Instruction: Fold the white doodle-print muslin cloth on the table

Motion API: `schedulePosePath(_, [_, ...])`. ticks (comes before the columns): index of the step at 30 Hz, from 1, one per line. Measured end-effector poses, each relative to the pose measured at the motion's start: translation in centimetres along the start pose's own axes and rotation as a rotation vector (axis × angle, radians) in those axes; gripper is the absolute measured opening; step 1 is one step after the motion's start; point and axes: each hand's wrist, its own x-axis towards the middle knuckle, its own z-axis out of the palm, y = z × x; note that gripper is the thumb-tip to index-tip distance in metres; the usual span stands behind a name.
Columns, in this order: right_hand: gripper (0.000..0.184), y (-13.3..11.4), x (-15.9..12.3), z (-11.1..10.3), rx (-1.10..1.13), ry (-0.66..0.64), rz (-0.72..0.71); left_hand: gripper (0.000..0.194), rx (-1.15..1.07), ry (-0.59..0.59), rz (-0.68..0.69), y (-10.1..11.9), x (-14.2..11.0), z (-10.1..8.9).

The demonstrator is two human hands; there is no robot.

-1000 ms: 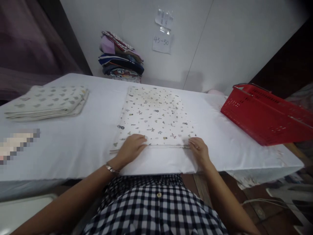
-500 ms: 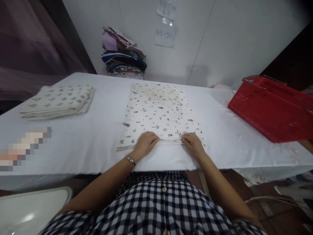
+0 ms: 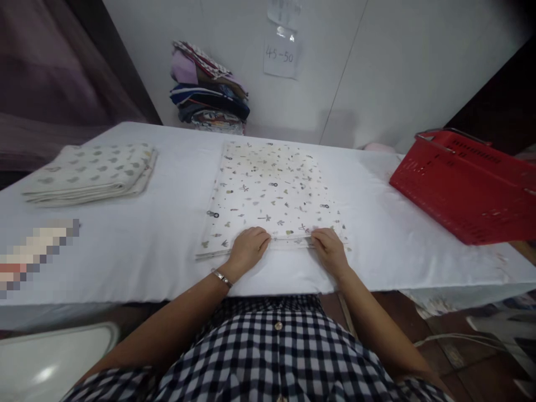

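Observation:
A folded white cloth (image 3: 272,190) printed with small leaves and figures lies flat on the table in front of me. Its near edge shows several layers. My left hand (image 3: 250,247) pinches that edge left of its middle, thumb and fingers together; a metal bracelet is on the wrist. My right hand (image 3: 329,248) pinches the same edge farther right, fingers closed. Between the two hands the edge is slightly lifted. The thumbs' exact hold on the layers is partly hidden.
Another folded cloth (image 3: 92,172) with a grey-green print lies at left on the white-covered table (image 3: 176,223). A red plastic basket (image 3: 469,190) stands at right. Stacked folded fabrics (image 3: 209,89) are by the wall. A blurred-out object (image 3: 37,251) lies front left.
Both hands keep their pinch on the cloth's near edge, which now shows a bit more of its fold between them. The view has shifted slightly.

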Motion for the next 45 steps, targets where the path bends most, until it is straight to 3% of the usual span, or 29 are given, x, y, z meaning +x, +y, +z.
schedulePosePath(8, [0.017, -0.1, 0.0, 0.0, -0.020, -0.069, -0.038, 0.031, 0.048, 0.021, 0.138, -0.1, -0.3, 0.5])
schedulePosePath(14, [0.017, -0.2, 0.0, 0.0, -0.005, -0.065, -0.033, 0.027, 0.056, -0.054, 0.090, -0.3, 0.0, 0.9])
schedulePosePath(22, [0.015, -0.2, -0.1, 0.1, -0.027, -0.071, -0.055, 0.024, 0.110, -0.085, 0.198, 0.9, -0.1, -0.5])
schedulePosePath(27, [0.016, -0.2, 0.0, 0.1, -0.020, -0.086, -0.030, 0.026, 0.166, -0.111, 0.198, 1.6, 0.6, -0.1])
schedulePosePath(33, [0.018, -0.4, 0.0, 0.0, -0.014, -0.094, -0.028, 0.027, 0.213, -0.071, 0.246, 1.9, 1.4, 0.9])
schedulePosePath(39, [0.016, -0.9, 0.2, -0.3, 0.001, -0.111, -0.054, 0.023, 0.122, 0.024, 0.253, 2.0, 1.5, 0.8])
schedulePosePath(45, [0.021, -1.4, 0.3, -0.3, -0.077, -0.169, -0.100, 0.022, 0.086, -0.018, 0.204, 2.1, 1.6, 0.9])
